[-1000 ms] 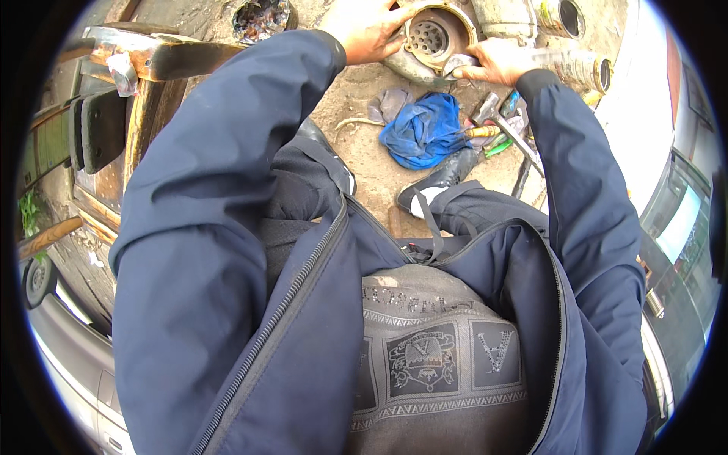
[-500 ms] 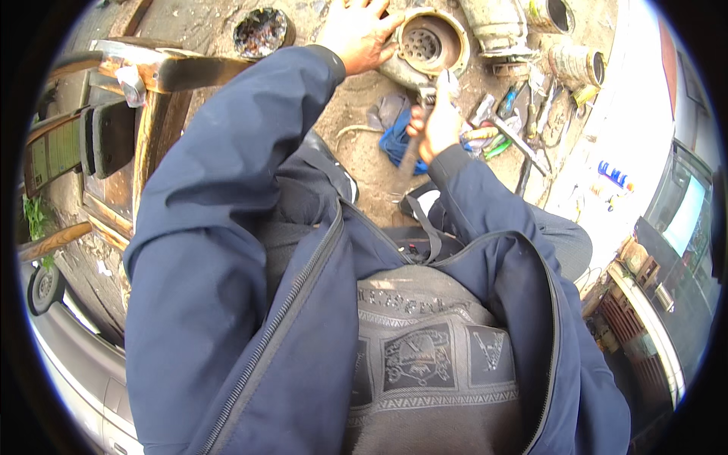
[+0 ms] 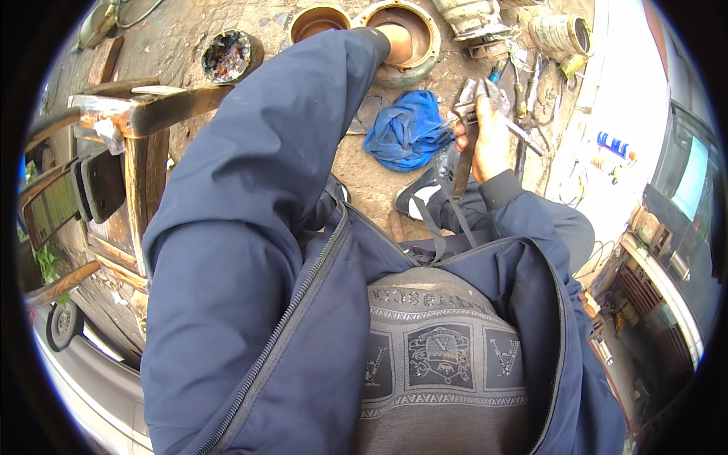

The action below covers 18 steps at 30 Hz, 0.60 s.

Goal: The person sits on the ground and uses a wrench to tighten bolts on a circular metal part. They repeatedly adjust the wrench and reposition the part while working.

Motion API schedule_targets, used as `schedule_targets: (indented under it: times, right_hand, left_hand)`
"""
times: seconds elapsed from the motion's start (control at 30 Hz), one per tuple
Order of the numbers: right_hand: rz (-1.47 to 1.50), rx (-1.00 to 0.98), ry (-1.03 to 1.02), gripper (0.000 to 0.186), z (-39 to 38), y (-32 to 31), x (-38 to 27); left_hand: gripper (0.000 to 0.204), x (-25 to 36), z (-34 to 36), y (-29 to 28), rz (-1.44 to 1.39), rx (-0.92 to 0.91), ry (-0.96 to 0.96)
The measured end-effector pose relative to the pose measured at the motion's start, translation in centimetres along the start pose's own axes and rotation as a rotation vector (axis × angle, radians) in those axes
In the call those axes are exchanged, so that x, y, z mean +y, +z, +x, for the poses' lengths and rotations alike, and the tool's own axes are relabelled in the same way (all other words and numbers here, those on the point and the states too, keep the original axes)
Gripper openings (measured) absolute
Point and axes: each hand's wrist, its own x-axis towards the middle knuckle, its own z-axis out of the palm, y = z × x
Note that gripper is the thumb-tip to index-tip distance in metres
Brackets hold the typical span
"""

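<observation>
My left hand (image 3: 397, 42) reaches into the opening of a round rusty metal ring part (image 3: 425, 30) lying on the ground; only the wrist and back of the hand show, so its fingers are hidden. My right hand (image 3: 485, 136) is closed around a long metal hammer-like tool (image 3: 464, 155), whose head (image 3: 476, 95) points away from me. A crumpled blue rag (image 3: 406, 129) lies on the ground between the two hands. My dark blue jacket sleeves fill the middle of the view.
A second round ring (image 3: 318, 19) and a dark bowl-shaped part (image 3: 227, 54) lie at the far left. Loose tools (image 3: 531, 83) and a metal can (image 3: 561, 32) sit at the far right. A wooden bench (image 3: 144, 136) stands to my left. My shoe (image 3: 421, 199) rests below the rag.
My right hand left the metal part, came back toward me and now holds the long tool. My left hand moved from the ring's rim into its opening.
</observation>
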Motion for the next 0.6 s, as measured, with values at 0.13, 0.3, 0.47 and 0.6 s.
schedule_targets:
  times: [0.13,0.3,0.47,0.6]
  right_hand:
    - [-0.126,-0.087,0.012,0.044,-0.1,0.5,0.9]
    - [-0.195,-0.159,0.018,0.043,0.4,1.4,0.1]
    - [-0.610,-0.308,-0.059,0.056,2.7,1.7,-1.8]
    - [-1.195,-0.387,-0.406,0.065,5.9,1.7,-3.8]
  left_hand:
    - [0.030,1.0,0.6,-0.1,-0.603,-0.160,-0.454]
    - [0.032,2.3,0.3,-0.8,-0.796,-0.140,-0.546]
    - [0.029,2.7,-0.5,-2.2,-0.676,-0.015,-0.491]
    - [0.028,1.6,-3.1,-5.3,-0.375,0.413,-0.353]
